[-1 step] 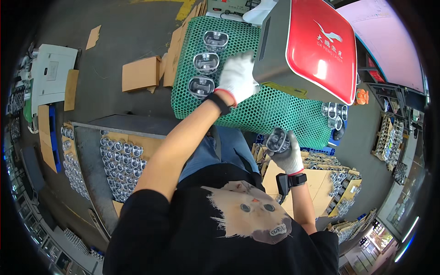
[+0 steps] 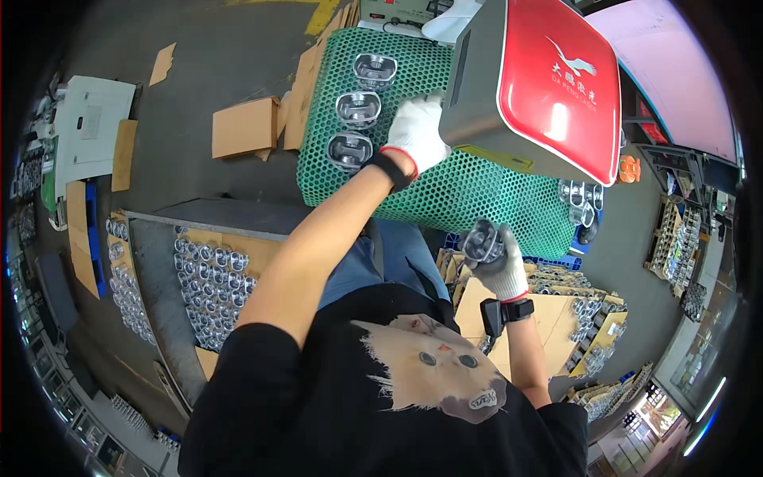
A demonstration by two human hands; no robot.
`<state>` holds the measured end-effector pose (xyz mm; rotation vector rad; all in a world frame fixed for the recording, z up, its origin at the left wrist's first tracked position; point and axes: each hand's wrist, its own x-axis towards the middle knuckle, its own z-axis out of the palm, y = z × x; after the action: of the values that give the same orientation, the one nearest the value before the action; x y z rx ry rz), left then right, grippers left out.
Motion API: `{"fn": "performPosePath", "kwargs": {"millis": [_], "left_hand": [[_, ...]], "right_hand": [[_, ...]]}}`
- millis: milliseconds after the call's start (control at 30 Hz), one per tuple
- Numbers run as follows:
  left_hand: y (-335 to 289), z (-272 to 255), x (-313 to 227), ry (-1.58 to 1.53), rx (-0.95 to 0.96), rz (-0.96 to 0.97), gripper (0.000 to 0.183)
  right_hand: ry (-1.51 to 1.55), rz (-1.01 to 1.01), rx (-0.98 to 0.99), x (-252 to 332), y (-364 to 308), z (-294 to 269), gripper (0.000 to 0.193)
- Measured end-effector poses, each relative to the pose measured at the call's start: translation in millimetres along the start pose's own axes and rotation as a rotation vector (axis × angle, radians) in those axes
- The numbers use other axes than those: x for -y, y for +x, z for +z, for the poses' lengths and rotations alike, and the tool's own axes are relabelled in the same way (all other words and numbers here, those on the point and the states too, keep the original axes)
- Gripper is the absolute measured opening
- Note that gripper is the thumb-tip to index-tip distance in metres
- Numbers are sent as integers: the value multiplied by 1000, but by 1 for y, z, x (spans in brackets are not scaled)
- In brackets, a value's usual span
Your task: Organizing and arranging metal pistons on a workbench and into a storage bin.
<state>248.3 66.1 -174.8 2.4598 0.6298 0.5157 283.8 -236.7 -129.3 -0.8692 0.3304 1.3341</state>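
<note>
My left hand [image 2: 419, 132], in a white knit glove with a black band at the wrist, reaches across the green mat to the side of the grey machine with a red top panel [image 2: 556, 87]. Its fingertips are hidden against or behind the housing, so what they touch cannot be made out. In my gloved right hand [image 2: 502, 272] a metal piston [image 2: 483, 241] is gripped, held in front of the mat's near edge. Left of my left hand stand three pistons in a column: a far piston [image 2: 374, 71], a middle piston [image 2: 358, 110] and a near piston [image 2: 349, 150].
The perforated green mat [image 2: 485, 187] covers the bench. More pistons [image 2: 582, 199] sit at its right end. A dark metal-edged cart [image 2: 214, 219] with rows of pistons [image 2: 208, 274] stands at the left. Cardboard sheets with pistons [image 2: 548, 318] lie lower right; a flattened box [image 2: 242, 127] is on the floor.
My left hand has shifted slightly right, closer in against the machine's side. My right hand and its piston stay almost where they were.
</note>
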Motion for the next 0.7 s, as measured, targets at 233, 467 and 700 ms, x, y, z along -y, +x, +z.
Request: {"fn": "performPosePath", "kwargs": {"millis": [233, 467, 700], "left_hand": [[10, -61, -5, -413, 57, -305, 69], [-118, -148, 33, -452, -42, -597, 84], [-268, -179, 64, -714, -158, -912, 64]], "right_hand": [[-1457, -586, -439, 51, 86, 60, 57], [-1853, -1179, -116, 39, 210, 63, 85], [-1834, -789, -55, 45, 198, 103, 95]]}}
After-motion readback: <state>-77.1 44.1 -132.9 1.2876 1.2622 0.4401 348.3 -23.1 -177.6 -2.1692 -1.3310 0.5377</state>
